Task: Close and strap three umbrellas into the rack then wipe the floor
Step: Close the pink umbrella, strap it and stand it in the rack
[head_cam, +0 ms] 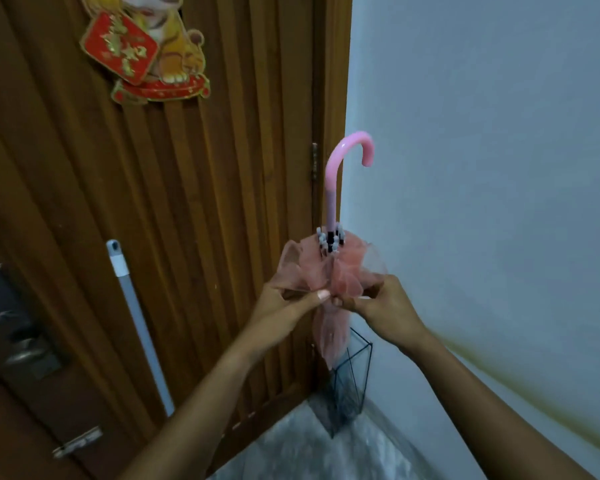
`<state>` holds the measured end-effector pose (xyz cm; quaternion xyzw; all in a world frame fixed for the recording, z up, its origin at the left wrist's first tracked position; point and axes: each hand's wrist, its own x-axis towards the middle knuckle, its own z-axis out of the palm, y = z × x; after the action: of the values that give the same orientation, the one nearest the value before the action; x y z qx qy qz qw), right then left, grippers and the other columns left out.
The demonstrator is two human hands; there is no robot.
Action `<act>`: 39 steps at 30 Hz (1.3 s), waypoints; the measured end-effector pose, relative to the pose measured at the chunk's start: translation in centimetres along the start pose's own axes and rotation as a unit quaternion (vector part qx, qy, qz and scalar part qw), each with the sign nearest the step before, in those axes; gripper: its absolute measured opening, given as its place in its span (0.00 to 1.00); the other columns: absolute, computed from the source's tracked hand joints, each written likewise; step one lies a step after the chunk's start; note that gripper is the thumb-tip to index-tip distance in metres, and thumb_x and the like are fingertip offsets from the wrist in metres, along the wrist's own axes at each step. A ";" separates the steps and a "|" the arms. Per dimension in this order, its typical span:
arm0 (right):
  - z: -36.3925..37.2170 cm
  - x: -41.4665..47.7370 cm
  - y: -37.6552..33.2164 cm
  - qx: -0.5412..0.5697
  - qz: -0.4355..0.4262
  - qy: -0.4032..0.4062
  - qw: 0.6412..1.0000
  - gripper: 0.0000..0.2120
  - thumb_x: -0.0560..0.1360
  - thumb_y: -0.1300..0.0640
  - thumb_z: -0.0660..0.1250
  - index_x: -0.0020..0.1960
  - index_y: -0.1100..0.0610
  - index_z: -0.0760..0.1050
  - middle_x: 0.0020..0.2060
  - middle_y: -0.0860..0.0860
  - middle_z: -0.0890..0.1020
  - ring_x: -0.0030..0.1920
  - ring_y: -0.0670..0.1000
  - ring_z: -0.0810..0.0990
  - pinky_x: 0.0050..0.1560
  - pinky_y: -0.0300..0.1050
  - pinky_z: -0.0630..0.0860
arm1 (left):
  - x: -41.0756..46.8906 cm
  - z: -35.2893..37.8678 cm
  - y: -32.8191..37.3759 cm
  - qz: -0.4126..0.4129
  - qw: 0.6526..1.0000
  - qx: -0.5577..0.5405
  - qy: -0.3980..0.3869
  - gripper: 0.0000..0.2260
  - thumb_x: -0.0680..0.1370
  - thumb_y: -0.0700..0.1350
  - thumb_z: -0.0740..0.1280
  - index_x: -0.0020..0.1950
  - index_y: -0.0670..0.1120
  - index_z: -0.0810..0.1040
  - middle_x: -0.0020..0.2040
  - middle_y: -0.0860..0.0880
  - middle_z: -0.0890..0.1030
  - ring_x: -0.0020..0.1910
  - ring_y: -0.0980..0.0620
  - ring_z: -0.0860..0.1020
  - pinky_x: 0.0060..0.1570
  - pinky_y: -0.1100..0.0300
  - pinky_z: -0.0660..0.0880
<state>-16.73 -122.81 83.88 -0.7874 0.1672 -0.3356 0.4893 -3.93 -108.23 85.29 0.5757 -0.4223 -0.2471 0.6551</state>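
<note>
The pink umbrella [333,271] stands upright between both hands; left hand [284,299] and right hand [383,304] fingers pinch its gathered canopy.

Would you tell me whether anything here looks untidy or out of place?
On the pink umbrella, the canopy bunches out loosely above the left hand and right hand pinching it, not yet wrapped neatly.

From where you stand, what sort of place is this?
Probably a home's entryway: a wooden door with a lock and a tiger decoration, plus a pink umbrella at a wire rack in the corner.
</note>
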 end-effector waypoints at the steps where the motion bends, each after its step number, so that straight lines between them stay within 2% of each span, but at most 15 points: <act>1: -0.2 1.3 1.3 -0.010 0.006 0.010 1.000 0.10 0.69 0.61 0.80 0.50 0.58 0.86 0.46 0.50 0.88 0.51 0.51 0.86 0.58 0.56 0.81 | 1.8 -0.2 -1.1 -0.010 1.000 0.007 -0.006 0.14 0.75 0.36 0.73 0.56 0.52 0.82 0.53 0.57 0.86 0.56 0.60 0.82 0.52 0.69 0.76; 4: -1.2 4.9 5.0 -0.038 0.034 0.024 0.998 0.11 0.68 0.63 0.80 0.50 0.57 0.87 0.46 0.49 0.88 0.50 0.48 0.86 0.56 0.50 0.81 | 7.0 -0.6 -4.2 -0.031 0.999 0.020 -0.034 0.12 0.75 0.39 0.74 0.58 0.46 0.83 0.53 0.55 0.87 0.55 0.59 0.83 0.50 0.70 0.76; 8: -2.2 9.3 9.5 -0.071 0.058 0.032 0.995 0.12 0.68 0.60 0.80 0.51 0.57 0.87 0.47 0.49 0.88 0.50 0.47 0.86 0.58 0.54 0.82 | 13.0 -0.1 -7.4 -0.045 0.997 0.023 -0.064 0.12 0.76 0.37 0.73 0.58 0.46 0.83 0.50 0.55 0.87 0.54 0.60 0.83 0.50 0.70 0.76; 13: -2.9 13.6 15.6 -0.069 0.086 0.038 0.993 0.12 0.68 0.59 0.80 0.51 0.57 0.87 0.47 0.48 0.89 0.49 0.47 0.87 0.57 0.53 0.82 | 19.5 0.8 -12.6 -0.096 0.993 0.048 -0.044 0.07 0.75 0.38 0.74 0.47 0.49 0.84 0.44 0.54 0.87 0.52 0.48 0.85 0.48 0.61 0.80; 15: -3.0 15.2 18.6 -0.062 0.105 0.039 0.992 0.10 0.69 0.60 0.80 0.50 0.57 0.87 0.46 0.49 0.89 0.48 0.47 0.87 0.55 0.53 0.83 | 21.8 1.2 -15.0 -0.101 0.992 0.056 -0.050 0.05 0.73 0.41 0.76 0.47 0.49 0.85 0.45 0.53 0.87 0.50 0.50 0.85 0.52 0.56 0.81; 18: -3.2 17.7 24.2 -0.069 0.134 0.016 0.988 0.08 0.69 0.62 0.79 0.48 0.58 0.87 0.45 0.50 0.89 0.46 0.49 0.87 0.52 0.55 0.84 | 24.5 1.8 -19.3 -0.155 0.983 0.090 -0.049 0.12 0.74 0.44 0.75 0.56 0.43 0.84 0.48 0.49 0.86 0.49 0.52 0.84 0.57 0.58 0.80; 21: -2.9 20.2 30.9 -0.066 0.196 -0.016 0.978 0.04 0.69 0.59 0.79 0.42 0.58 0.86 0.40 0.54 0.88 0.44 0.56 0.87 0.48 0.62 0.83 | 27.0 2.2 -24.9 -0.200 0.976 0.077 -0.023 0.18 0.68 0.54 0.76 0.48 0.40 0.84 0.47 0.40 0.86 0.48 0.46 0.84 0.55 0.44 0.81; 24: -1.4 22.2 37.8 -0.101 0.270 -0.073 0.955 0.06 0.68 0.58 0.79 0.39 0.58 0.84 0.37 0.53 0.87 0.41 0.55 0.87 0.44 0.55 0.82 | 28.7 2.8 -30.9 -0.261 0.954 0.145 -0.011 0.12 0.69 0.55 0.75 0.41 0.46 0.81 0.44 0.44 0.83 0.44 0.54 0.80 0.50 0.51 0.78; 27: 0.8 22.8 43.5 -0.145 0.311 -0.130 0.930 0.10 0.71 0.54 0.77 0.42 0.61 0.83 0.38 0.55 0.85 0.40 0.56 0.84 0.38 0.44 0.74 | 29.5 2.7 -37.5 -0.303 0.939 0.165 0.006 0.04 0.75 0.38 0.75 0.43 0.38 0.82 0.46 0.38 0.83 0.45 0.53 0.80 0.51 0.53 0.77; 29: 2.5 22.8 47.6 -0.148 0.337 -0.155 0.917 0.09 0.71 0.51 0.75 0.40 0.57 0.82 0.38 0.56 0.86 0.40 0.57 0.83 0.40 0.46 0.75 | 30.2 2.8 -42.9 -0.335 0.922 0.192 0.007 0.14 0.74 0.43 0.72 0.45 0.31 0.82 0.45 0.33 0.84 0.45 0.46 0.82 0.48 0.49 0.78; 30: 3.4 22.6 49.6 -0.151 0.345 -0.170 0.911 0.09 0.71 0.53 0.73 0.35 0.55 0.79 0.36 0.55 0.84 0.37 0.55 0.82 0.40 0.46 0.74 | 30.3 2.8 -45.2 -0.339 0.914 0.225 -0.006 0.17 0.74 0.49 0.70 0.47 0.33 0.82 0.46 0.35 0.84 0.46 0.44 0.82 0.48 0.49 0.79; 32: 5.1 22.1 53.4 -0.150 0.347 -0.190 0.906 0.14 0.70 0.52 0.73 0.30 0.48 0.71 0.32 0.54 0.81 0.34 0.52 0.77 0.38 0.43 0.71 | 30.2 2.3 -49.2 -0.373 0.876 0.305 -0.024 0.16 0.76 0.53 0.69 0.49 0.40 0.82 0.47 0.42 0.84 0.47 0.44 0.81 0.46 0.53 0.79; 35: 7.2 21.2 58.4 -0.157 0.349 -0.191 0.904 0.13 0.66 0.41 0.68 0.30 0.47 0.70 0.32 0.56 0.81 0.33 0.52 0.75 0.36 0.44 0.70 | 29.9 1.8 -54.7 -0.367 0.860 0.350 -0.060 0.09 0.79 0.48 0.69 0.43 0.45 0.80 0.43 0.43 0.84 0.43 0.44 0.83 0.35 0.61 0.72; 37: 8.1 20.4 61.1 -0.181 0.352 -0.209 0.894 0.12 0.72 0.48 0.72 0.34 0.52 0.75 0.33 0.54 0.81 0.33 0.52 0.77 0.36 0.43 0.70 | 29.6 1.8 -57.2 -0.350 0.857 0.375 -0.053 0.08 0.79 0.49 0.70 0.53 0.46 0.83 0.50 0.44 0.85 0.47 0.44 0.84 0.41 0.59 0.75; 39: 8.9 19.9 63.2 -0.187 0.369 -0.212 0.885 0.07 0.74 0.53 0.74 0.43 0.57 0.82 0.38 0.55 0.85 0.38 0.55 0.82 0.41 0.47 0.77 | 29.2 1.7 -59.1 -0.337 0.838 0.426 -0.060 0.15 0.79 0.52 0.68 0.64 0.50 0.81 0.58 0.46 0.84 0.53 0.45 0.83 0.51 0.55 0.77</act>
<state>7.81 -158.16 32.74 -0.7982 0.3978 0.0813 0.4450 19.48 -145.51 36.19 0.8885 -0.3046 -0.2825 0.1951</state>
